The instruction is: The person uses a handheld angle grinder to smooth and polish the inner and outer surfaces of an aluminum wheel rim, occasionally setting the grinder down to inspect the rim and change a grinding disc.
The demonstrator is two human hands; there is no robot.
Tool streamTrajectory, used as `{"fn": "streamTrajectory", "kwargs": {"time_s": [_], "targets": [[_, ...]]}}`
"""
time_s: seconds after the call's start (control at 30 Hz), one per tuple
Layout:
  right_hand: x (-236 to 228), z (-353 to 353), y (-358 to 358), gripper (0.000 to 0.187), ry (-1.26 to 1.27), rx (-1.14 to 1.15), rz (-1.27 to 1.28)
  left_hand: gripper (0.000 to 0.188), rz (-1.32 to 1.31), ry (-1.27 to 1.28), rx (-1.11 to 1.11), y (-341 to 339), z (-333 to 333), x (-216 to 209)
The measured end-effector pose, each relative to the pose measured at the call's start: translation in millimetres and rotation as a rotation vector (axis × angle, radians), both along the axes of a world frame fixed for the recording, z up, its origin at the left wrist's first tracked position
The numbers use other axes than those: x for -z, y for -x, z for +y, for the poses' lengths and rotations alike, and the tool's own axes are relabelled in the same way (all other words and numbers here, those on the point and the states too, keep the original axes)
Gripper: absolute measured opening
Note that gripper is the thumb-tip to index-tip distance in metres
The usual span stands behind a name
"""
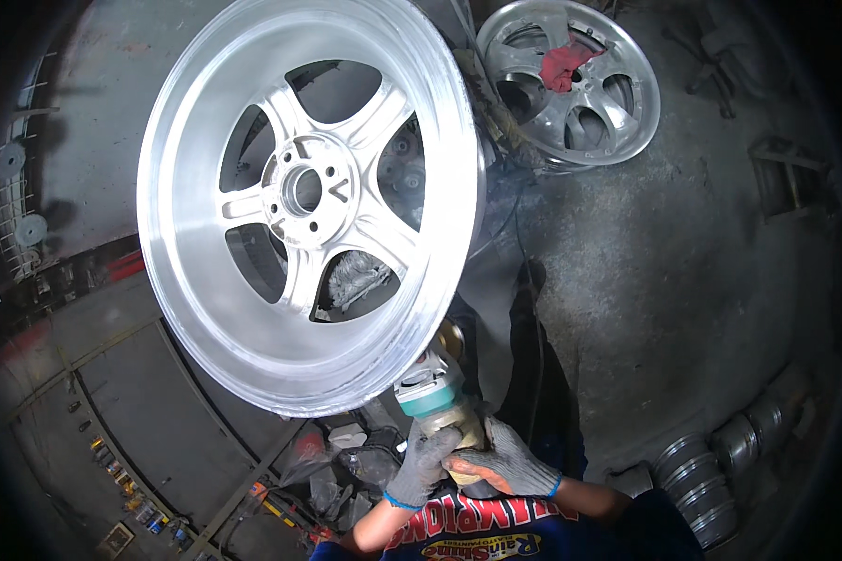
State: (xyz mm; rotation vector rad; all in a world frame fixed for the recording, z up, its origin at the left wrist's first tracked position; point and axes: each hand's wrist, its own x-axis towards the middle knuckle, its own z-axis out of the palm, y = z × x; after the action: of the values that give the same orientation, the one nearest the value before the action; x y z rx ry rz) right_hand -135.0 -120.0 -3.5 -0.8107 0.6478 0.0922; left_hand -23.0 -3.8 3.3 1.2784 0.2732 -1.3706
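A large silver alloy wheel (341, 210) with five spokes stands tilted in front of me and fills the upper middle of the head view. Both my hands wear grey knitted gloves with blue cuffs. My left hand (421, 467) is closed around one side of an angle grinder (430, 399) with a grey and teal head. On the opposite side of its tan-wrapped body, my right hand (513, 458) grips it too; orange shows on that glove. The grinder's round disc (452, 339) is beside the wheel's lower right edge, partly hidden; I cannot tell whether they touch.
Another silver wheel (627, 136) with a red cloth (566, 65) on it lies at the upper right. Stacked metal rims (697, 486) stand at the lower right. Plastic bags (323, 486) and small items lie at the lower left. A dark cable (517, 234) runs near my legs.
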Motion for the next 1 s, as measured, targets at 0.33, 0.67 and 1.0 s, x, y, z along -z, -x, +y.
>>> {"fn": "streamTrajectory", "kwargs": {"time_s": [0.33,0.67,1.0], "targets": [[-4,0,-3,0.066,-0.028,-0.031,0.027,0.058,0.048,-0.054,-0.027,-3,4,-5],[3,9,0,0.067,-0.074,-0.007,0.019,0.056,0.056,-0.066,-0.034,-5,6,-5],[-3,0,-4,0.068,-0.057,-0.023,0.046,0.054,0.082,-0.057,-0.005,-5,14,3]]}}
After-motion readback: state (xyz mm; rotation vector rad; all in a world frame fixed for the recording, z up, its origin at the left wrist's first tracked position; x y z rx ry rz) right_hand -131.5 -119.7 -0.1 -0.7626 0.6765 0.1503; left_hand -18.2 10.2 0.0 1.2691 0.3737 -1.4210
